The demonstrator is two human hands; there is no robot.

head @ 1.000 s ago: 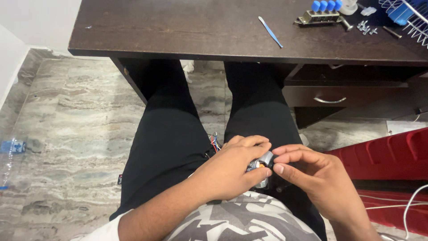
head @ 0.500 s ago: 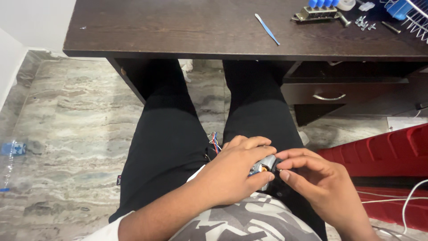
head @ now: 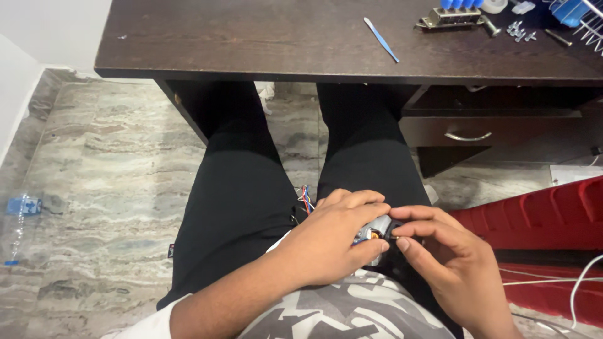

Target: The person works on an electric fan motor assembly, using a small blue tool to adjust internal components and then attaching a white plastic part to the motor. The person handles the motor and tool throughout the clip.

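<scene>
1. Down in the lap, the left hand [head: 333, 242] wraps over a small silver motor [head: 375, 230], grip pressed around its body, likely to steady it against the thigh.
2. The right hand [head: 449, 263] comes in from the side, its thumb and forefinger pinching at the motor's dark end, a fine grip suited to a small part.
3. The motor shows as a short metallic cylinder with a glint of copper-orange at one end; most of it hides under the fingers.
4. Thin coloured wires [head: 305, 196], red, blue and yellow, poke out past the left hand's knuckles above the black trousers.
5. Up on the dark wooden surface [head: 251, 37], well apart from the hands, lie a blue tool [head: 380, 31], loose screws [head: 519, 30] and a metal assembly with blue caps [head: 453, 14].
</scene>
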